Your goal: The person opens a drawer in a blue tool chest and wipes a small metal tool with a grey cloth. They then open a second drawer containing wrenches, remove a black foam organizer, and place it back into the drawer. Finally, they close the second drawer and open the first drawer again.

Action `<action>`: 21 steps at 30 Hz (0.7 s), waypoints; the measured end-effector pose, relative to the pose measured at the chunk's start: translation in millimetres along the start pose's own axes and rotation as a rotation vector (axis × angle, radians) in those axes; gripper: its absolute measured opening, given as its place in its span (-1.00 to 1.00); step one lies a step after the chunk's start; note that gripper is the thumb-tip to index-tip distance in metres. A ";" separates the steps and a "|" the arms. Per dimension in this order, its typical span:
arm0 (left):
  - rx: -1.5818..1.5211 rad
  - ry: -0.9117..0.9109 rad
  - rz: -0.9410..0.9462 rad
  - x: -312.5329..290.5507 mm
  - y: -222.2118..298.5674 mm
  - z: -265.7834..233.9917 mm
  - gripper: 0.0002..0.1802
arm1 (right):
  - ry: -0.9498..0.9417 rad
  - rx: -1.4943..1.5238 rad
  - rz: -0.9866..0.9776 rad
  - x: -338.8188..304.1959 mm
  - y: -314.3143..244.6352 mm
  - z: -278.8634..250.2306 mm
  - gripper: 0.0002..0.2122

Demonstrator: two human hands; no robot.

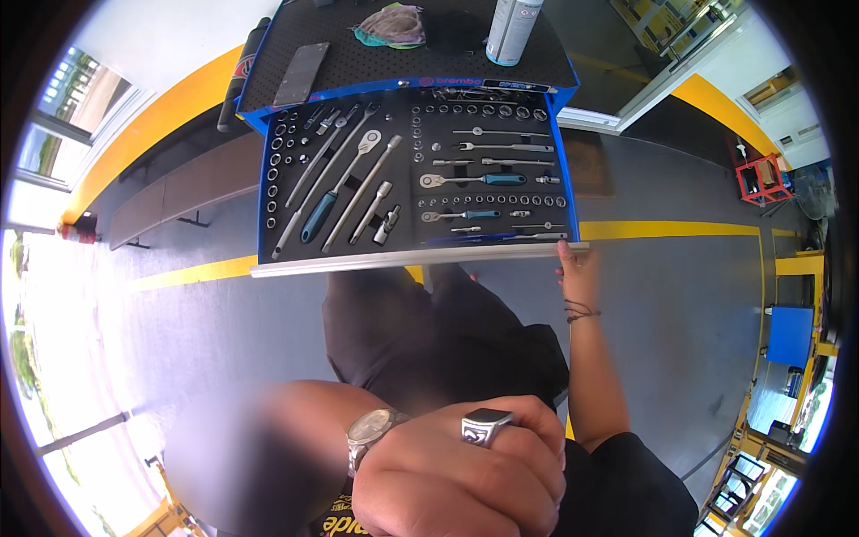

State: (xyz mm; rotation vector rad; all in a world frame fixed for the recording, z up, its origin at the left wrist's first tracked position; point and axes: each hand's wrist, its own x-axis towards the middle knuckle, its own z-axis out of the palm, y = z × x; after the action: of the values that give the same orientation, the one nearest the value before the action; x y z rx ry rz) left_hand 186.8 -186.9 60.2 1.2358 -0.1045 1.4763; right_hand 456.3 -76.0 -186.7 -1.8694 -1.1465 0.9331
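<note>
Close to the camera, my left hand (465, 461), with a ring and a wristwatch (369, 430), is curled into a fist. Its fingertips and anything in them are hidden. My right hand (577, 268) grips the right end of the pulled-out drawer's silver front edge (403, 259). The drawer belongs to a blue tool cabinet (358, 90). Dark foam inside it holds a large ratchet with a blue handle (320, 215), smaller ratchets (474, 180), extension bars (362, 192) and rows of sockets (274, 174).
On the cabinet's top lie a crumpled cloth (391, 25), a flat grey slab (302, 73) and an upright spray can (513, 31). A long bench (179, 191) stands at left. Far right are a red rack (763, 179) and a blue panel (790, 336).
</note>
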 end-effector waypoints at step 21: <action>1.780 -0.237 -1.249 -65.6 -50.7 -199.0 0.03 | -0.114 -0.383 -0.662 17.3 -19.1 -34.8 -0.38</action>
State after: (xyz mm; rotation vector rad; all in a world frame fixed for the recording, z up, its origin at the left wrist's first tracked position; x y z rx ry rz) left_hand 90.4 -82.7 -102.1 2.0651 1.8111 -0.0534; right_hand 484.8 -61.3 -157.6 -1.5390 -1.9592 0.4631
